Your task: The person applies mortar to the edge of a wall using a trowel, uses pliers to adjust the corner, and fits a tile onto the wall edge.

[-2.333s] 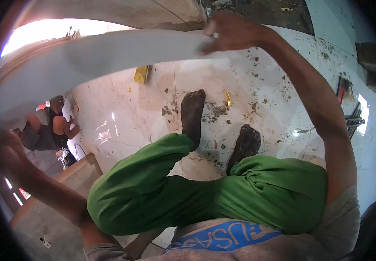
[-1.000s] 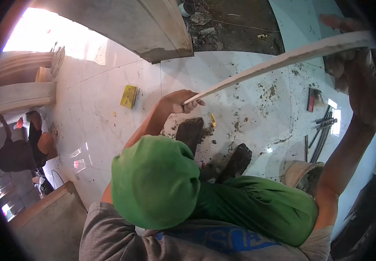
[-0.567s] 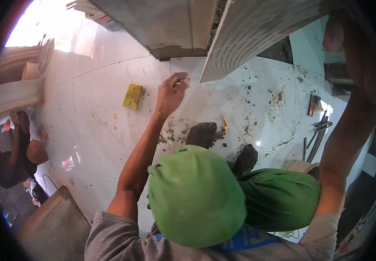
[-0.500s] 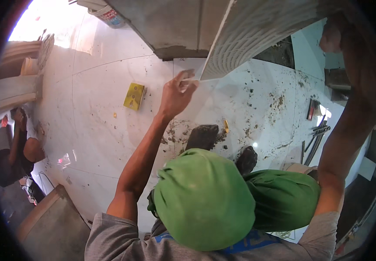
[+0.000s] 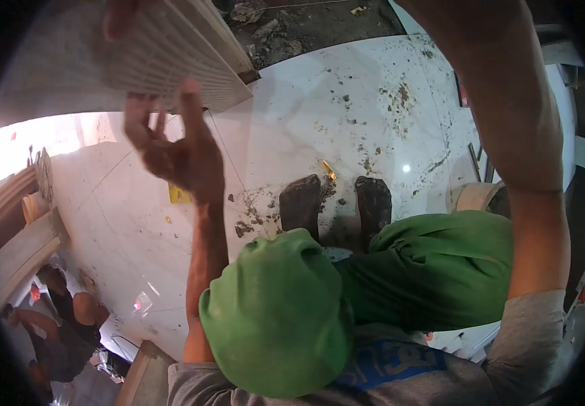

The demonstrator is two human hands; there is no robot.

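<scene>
A large tile spans the upper left, its visible face covered in curved ridges of mortar. Below its lower edge my left hand is raised, thumb and fingers spread apart and overlapping the ridged face. Motion blurs the fingertips, so I cannot tell whether they touch it. My right forearm rises at the right and leaves the picture at the top. A blurred finger shows over the tile at the top left; its hand is mostly cut off, and its grip cannot be made out.
A wall edge stands behind the tile. Dark rubble lies beyond the glossy white floor, which has scattered crumbs. A yellow box is partly behind my left wrist. My feet are below. Other people are at lower left.
The tile has swung left and its ridged face now fills the upper left. My left hand has moved left along with it. My right forearm has come up and inward.
</scene>
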